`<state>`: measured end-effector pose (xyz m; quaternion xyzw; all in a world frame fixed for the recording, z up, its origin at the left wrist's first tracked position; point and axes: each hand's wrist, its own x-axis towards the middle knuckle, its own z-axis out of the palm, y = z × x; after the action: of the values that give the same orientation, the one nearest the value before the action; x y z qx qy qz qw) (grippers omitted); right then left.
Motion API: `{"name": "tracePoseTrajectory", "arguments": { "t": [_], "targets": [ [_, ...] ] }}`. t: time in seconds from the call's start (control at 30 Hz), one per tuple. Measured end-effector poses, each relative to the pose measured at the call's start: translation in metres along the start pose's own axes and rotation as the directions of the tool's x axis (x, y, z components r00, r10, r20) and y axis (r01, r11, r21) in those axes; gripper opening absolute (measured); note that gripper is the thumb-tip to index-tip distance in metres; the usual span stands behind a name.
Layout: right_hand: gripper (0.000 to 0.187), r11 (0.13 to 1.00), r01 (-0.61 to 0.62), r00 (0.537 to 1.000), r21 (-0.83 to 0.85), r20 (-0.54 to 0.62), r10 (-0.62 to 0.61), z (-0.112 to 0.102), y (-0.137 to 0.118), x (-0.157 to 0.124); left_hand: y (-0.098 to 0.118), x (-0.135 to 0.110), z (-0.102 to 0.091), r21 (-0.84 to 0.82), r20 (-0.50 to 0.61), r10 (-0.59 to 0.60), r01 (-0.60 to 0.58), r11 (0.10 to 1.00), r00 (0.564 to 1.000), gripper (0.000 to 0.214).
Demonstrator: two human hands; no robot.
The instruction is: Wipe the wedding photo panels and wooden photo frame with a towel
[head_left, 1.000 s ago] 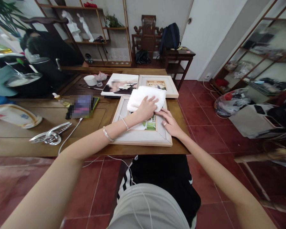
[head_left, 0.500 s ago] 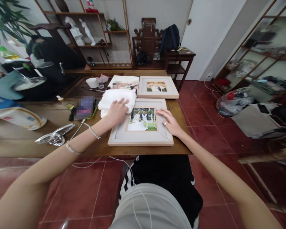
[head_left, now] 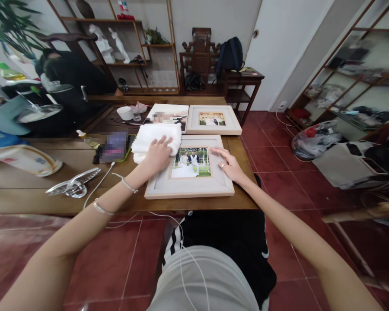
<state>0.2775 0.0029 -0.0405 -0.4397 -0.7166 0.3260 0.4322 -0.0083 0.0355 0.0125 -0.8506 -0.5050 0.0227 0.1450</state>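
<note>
Fingers, L hand (head_left: 158, 156): spread on white cloth (head_left: 142, 140) | cloth over far L corner of pic frame (head_left: 191, 188), looks wider L–R, on counter (head_left: 65, 206) | R hand (head_left: 232, 167): fingers straight on R rim | frame btwn hands

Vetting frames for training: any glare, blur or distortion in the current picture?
Head view, centre: folded fluffy white cloth looks nearly washed out, pale wooden picture frame fairly sharp. Head view, left: highlights on the shiny silver winged object. Head view, edges: stretched, brown wooden bar blurred.
</note>
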Motion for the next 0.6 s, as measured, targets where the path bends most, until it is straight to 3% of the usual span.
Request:
{"name": "tracePoseTrajectory", "arguments": {
  "t": [0.2, 0.4, 0.5, 0.6],
  "targets": [
    [0.065, 0.999, 0.025, 1.0, -0.034, -0.01, -0.025, 0.0, 0.0, -0.003, -0.002, 0.007, -0.002, -0.028, -0.006, -0.033, 0.033, 0.999, 0.999, 0.036],
    [0.064, 0.998, -0.002, 1.0, -0.064, 0.006, 0.003, -0.001, -0.002, -0.003, -0.018, 0.03, 0.005, -0.084, -0.101, -0.092, 0.083, 0.993, 0.991, 0.036],
    [0.063, 0.998, -0.01, 1.0, -0.066, -0.007, 0.009, 0.0, -0.001, -0.004, -0.023, 0.031, 0.009, -0.084, -0.083, -0.048, 0.041, 0.996, 0.995, 0.04],
    [0.063, 0.998, -0.016, 1.0, -0.067, -0.028, 0.014, 0.0, 0.0, -0.004, -0.022, 0.015, 0.005, -0.078, -0.052, 0.031, -0.035, 0.996, 0.998, 0.042]
  ]
}}
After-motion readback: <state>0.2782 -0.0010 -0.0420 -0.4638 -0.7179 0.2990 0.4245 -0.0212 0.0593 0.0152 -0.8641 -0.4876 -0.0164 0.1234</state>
